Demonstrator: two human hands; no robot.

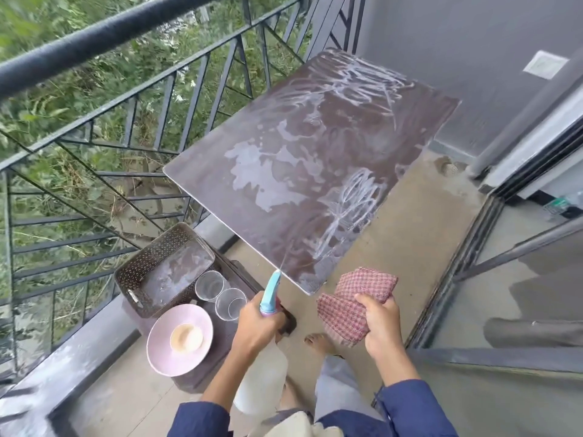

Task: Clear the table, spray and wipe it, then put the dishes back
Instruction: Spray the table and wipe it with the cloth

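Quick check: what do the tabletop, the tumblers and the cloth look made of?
The tabletop looks like glossy brown laminate: liquid pools on it. The tumblers are clear glass or plastic, see-through. The cloth is matte woven fabric, red-checked, folding softly.

No readable text, labels or numbers anywhere.

A black metal balcony railing (pixel 94 37) is running along the left; green leafy vegetation (pixel 38 121) is growing beyond it; a grey wall (pixel 457 33) is carrying a white square plate (pixel 545 65); a dark-framed sliding glass door (pixel 454 272) is standing at right.
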